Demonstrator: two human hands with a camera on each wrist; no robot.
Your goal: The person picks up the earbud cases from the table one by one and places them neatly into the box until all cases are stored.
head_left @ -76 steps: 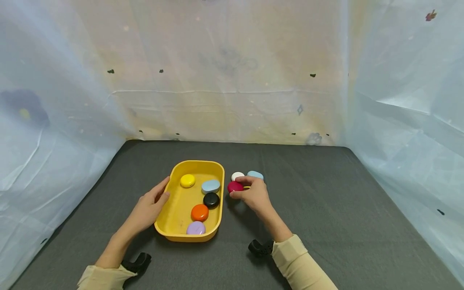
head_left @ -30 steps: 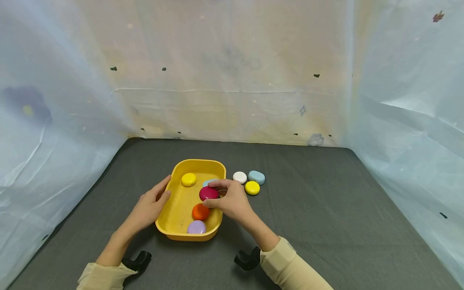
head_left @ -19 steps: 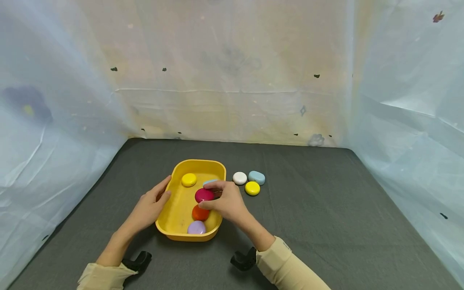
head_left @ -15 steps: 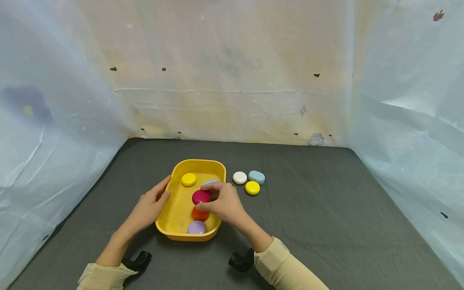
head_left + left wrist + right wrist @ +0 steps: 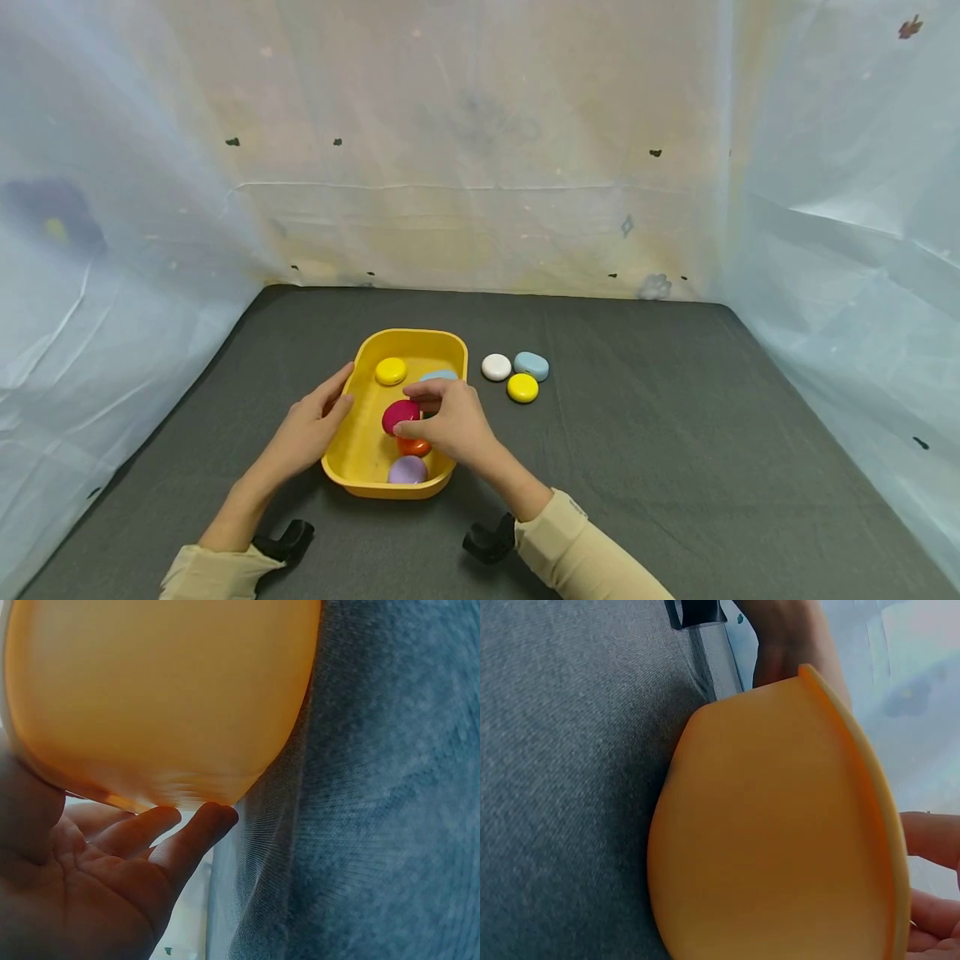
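Note:
My right hand [image 5: 450, 421] is over the yellow tray [image 5: 362, 433], pinching a glossy crimson disc [image 5: 400, 417] between thumb and fingers. That disc partly covers an orange disc [image 5: 414, 447]. A lilac disc [image 5: 407, 470] lies at the tray's near end, a yellow disc [image 5: 391, 371] at its far left. The right hand partly hides a light-blue oval piece [image 5: 439, 376] and nearly all of a black disc. My left hand [image 5: 311, 429] holds the tray's left side; in the left wrist view its fingers [image 5: 191, 844] touch the outer wall, with the thumb side at the rim.
Right of the tray, on the dark grey cloth [image 5: 660, 433], lie a white disc [image 5: 496, 367], a light-blue oval piece [image 5: 532, 366] and a yellow disc [image 5: 522, 387]. Pale plastic sheeting [image 5: 480, 150] closes off the back and both sides.
My right hand picked up the crimson disc beside the tray, carried it left over the tray, and moved it further left and nearer, past the black disc. The left hand stays at the rim.

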